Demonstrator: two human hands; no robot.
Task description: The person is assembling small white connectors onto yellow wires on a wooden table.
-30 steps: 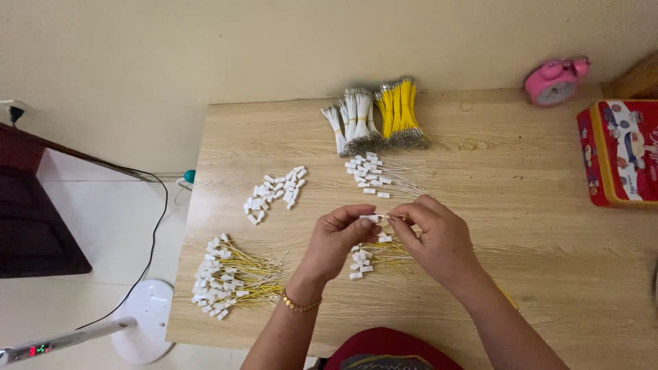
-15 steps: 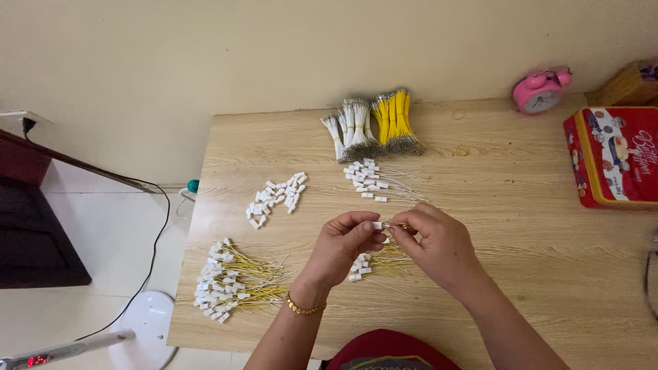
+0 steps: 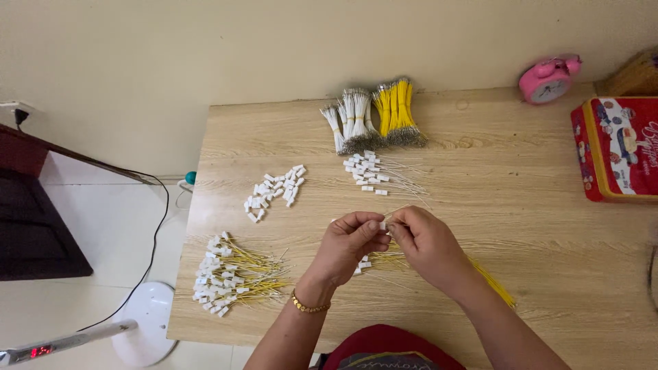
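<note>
Spanning the scene, wooden table (image 3: pixel 548 274), red tin (image 3: pixel 617 147) far right, pile of yellow-wired connectors (image 3: pixel 233 274) near left, left hand (image 3: pixel 349 243) and right hand (image 3: pixel 428 247) meeting mid-table, both pinching 1 small white connector (image 3: pixel 382 225) between fingertips.

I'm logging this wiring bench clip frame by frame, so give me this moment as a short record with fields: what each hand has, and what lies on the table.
left hand: pinches a small white connector
right hand: fingertips meet the left hand's at the connector, holding a thin wire
under hands: few wired connectors
front left: pile of yellow-wired connectors
middle left: loose white connectors
far edge: white wire bundles, yellow wire bundles
right: pink alarm clock, red tin
surface: wooden table
</note>
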